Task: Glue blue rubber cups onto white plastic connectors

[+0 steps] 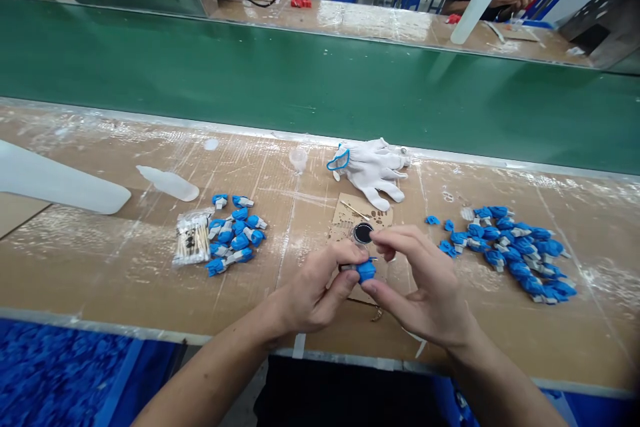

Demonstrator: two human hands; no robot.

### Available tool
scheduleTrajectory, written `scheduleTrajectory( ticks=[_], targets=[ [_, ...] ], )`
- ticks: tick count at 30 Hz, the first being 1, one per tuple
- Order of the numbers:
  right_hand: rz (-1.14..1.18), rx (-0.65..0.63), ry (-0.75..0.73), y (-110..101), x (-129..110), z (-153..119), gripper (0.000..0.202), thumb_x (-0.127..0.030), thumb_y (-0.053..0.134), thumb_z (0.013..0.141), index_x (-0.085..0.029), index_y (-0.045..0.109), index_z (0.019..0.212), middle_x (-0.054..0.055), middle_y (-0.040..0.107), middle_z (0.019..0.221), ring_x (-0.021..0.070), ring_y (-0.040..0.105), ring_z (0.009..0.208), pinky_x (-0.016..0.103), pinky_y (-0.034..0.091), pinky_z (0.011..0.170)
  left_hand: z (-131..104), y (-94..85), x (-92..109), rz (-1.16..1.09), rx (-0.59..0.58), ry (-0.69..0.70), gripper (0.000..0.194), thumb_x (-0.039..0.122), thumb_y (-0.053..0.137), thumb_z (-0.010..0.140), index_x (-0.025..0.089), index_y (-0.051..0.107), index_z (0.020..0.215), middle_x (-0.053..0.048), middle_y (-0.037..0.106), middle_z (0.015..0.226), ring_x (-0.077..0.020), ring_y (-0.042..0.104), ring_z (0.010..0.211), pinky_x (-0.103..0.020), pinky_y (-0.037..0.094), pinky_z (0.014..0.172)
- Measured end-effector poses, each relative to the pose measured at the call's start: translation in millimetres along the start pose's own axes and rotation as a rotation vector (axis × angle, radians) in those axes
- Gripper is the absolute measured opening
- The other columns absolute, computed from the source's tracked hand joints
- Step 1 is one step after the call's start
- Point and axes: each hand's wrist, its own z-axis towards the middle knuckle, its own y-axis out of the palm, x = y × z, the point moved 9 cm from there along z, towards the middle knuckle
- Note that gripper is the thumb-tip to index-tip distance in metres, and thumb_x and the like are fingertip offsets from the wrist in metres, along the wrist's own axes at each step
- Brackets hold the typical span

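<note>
Between my hands is a small blue and grey piece [366, 270]. My left hand [320, 283] pinches its grey end between thumb and finger. The thumb of my right hand [425, 287] touches the blue side from below, while its fingers curl above, apart from the thumb. Just behind the piece, a round pot of dark liquid [363, 233] sits on a stained cardboard square [345, 213], with a cotton swab [355, 209] lying beyond it. Similar blue pieces form a left cluster [235, 233] and a larger right pile [525, 253].
A white glove [375, 167] lies behind the cardboard. Left are a bag of swabs [193, 238] and a white bottle [170, 183]. A green belt [300, 80] crosses beyond the table. Across it, people handle small items near a glue bottle [473, 15]. A blue bin [65, 373] stands lower left.
</note>
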Motion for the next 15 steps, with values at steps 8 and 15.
scheduleTrajectory(
  ticks=[8, 15],
  targets=[
    [-0.105, 0.104, 0.065, -42.7, 28.1, -13.0, 0.028, -0.031, 0.072, 0.094, -0.029, 0.070, 0.122, 0.003, 0.079, 0.101, 0.0223, 0.075, 0.084, 0.036, 0.061, 0.073, 1.7, -61.8, -15.5, 0.379, 0.174, -0.159, 0.013, 0.038, 0.053, 0.103, 0.025, 0.053, 0.104, -0.006, 0.070, 0.096, -0.0211, 0.069, 0.089, -0.037, 0.056, 0.081],
    [-0.799, 0.120, 0.796, -195.7, 143.2, -74.5, 0.043, -0.059, 0.055, 0.094, -0.023, 0.074, 0.110, 0.011, 0.076, 0.087, 0.0358, 0.074, 0.087, 0.043, 0.053, 0.072, -28.9, -180.8, -42.5, 1.240, 0.015, -0.816, 0.022, 0.038, 0.064, 0.089, 0.024, 0.077, 0.098, -0.015, 0.070, 0.115, -0.0445, 0.054, 0.119, -0.065, 0.038, 0.100]
  ],
)
